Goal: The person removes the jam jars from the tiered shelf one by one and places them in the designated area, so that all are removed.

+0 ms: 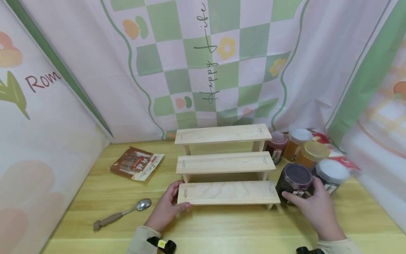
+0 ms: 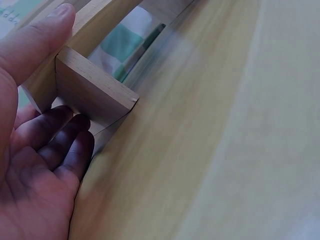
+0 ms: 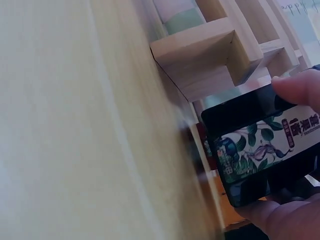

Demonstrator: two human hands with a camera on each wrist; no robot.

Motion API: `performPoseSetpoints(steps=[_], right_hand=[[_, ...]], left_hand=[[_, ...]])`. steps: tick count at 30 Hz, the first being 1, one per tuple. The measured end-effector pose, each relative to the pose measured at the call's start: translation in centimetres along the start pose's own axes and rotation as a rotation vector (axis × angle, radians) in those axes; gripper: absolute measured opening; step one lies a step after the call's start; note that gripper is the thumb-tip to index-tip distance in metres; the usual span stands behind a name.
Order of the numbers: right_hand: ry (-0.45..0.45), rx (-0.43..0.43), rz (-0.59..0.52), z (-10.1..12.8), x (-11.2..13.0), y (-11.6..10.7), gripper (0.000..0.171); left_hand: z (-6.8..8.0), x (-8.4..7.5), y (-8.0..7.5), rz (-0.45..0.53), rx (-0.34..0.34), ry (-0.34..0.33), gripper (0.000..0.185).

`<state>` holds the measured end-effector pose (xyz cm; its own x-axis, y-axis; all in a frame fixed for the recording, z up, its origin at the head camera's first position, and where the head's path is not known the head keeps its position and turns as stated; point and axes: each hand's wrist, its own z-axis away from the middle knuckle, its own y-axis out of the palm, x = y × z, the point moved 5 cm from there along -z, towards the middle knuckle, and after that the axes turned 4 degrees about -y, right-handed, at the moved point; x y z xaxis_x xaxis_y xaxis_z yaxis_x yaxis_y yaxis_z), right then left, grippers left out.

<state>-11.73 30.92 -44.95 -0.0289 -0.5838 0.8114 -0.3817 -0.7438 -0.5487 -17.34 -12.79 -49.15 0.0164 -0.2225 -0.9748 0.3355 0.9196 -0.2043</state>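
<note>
A pale wooden three-step rack [image 1: 223, 164] stands mid-table. My left hand [image 1: 166, 207] grips the left end of its lowest step [image 2: 95, 90], thumb on the front edge and fingers tucked under the board. My right hand [image 1: 312, 208] holds a dark jar with a purple lid [image 1: 295, 181] just right of the rack's lowest step. In the right wrist view the jar's black label with leaves [image 3: 265, 150] sits between thumb and fingers, beside the rack's right end [image 3: 210, 65].
Several more jars [image 1: 304, 150] with red, white and yellow lids cluster behind the held one. A brown snack packet [image 1: 137, 163] lies left of the rack, and a metal spoon with a wooden handle [image 1: 122, 214] lies front left. Patterned cloth walls close in.
</note>
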Motion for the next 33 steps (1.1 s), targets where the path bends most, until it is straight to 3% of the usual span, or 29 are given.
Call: performPoseSetpoints(steps=[11, 20, 26, 33], right_hand=[[0.088, 0.041, -0.067, 0.1, -1.2, 0.7, 0.101], [0.113, 0.022, -0.052, -0.3, -2.0, 1.4, 0.079], [0.196, -0.005, -0.106, -0.4, -2.3, 1.7, 0.084], [0.228, -0.024, -0.168, -0.6, -2.2, 2.1, 0.091]], left_hand=[[-0.1, 0.2, -0.1, 0.014, 0.008, -0.006, 0.090], [-0.1, 0.0, -0.1, 0.025, 0.004, -0.005, 0.088], [-0.2, 0.0, -0.2, -0.025, -0.012, -0.006, 0.090], [-0.2, 0.1, -0.2, -0.035, -0.019, -0.010, 0.092]])
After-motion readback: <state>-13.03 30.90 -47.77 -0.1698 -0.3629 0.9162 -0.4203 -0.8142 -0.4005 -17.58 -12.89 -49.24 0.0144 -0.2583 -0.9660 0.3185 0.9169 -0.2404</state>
